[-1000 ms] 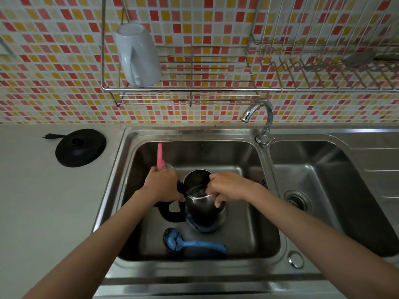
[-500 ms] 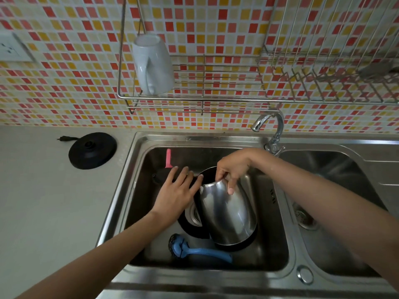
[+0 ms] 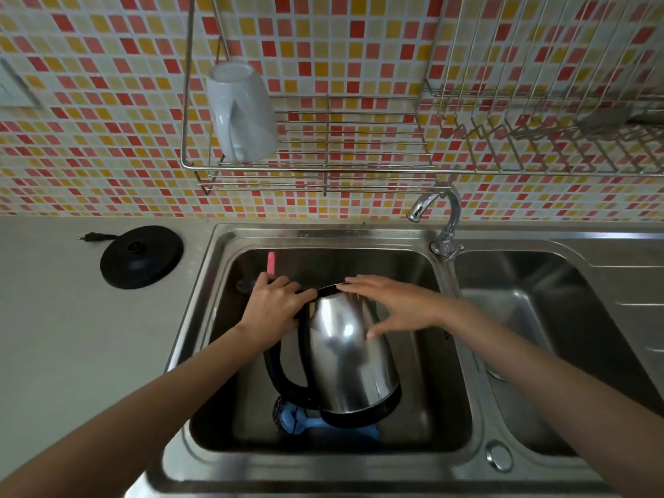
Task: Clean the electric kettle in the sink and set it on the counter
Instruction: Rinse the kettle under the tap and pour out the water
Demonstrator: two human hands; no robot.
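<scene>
The steel electric kettle (image 3: 350, 357) with a black handle lies tilted in the left sink basin (image 3: 424, 267), its mouth pointing toward the back wall and its black bottom toward me. My left hand (image 3: 275, 309) grips the top of the black handle beside the rim. Over the kettle's upper body my right hand (image 3: 390, 307) lies flat, its fingers straight along the rim and its thumb on the steel side.
A blue dish brush (image 3: 305, 424) lies under the kettle's bottom. A pink handle (image 3: 270, 262) stands behind my left hand. The black kettle base (image 3: 142, 257) sits on the counter to the left. The faucet (image 3: 443, 217), a second basin (image 3: 539, 318) and a rack with a white mug (image 3: 240, 113) are nearby.
The kettle went from upright to tilted, mouth away from me. My left hand opened, then closed on the handle top. My right hand let go of the rim and flattened over the body.
</scene>
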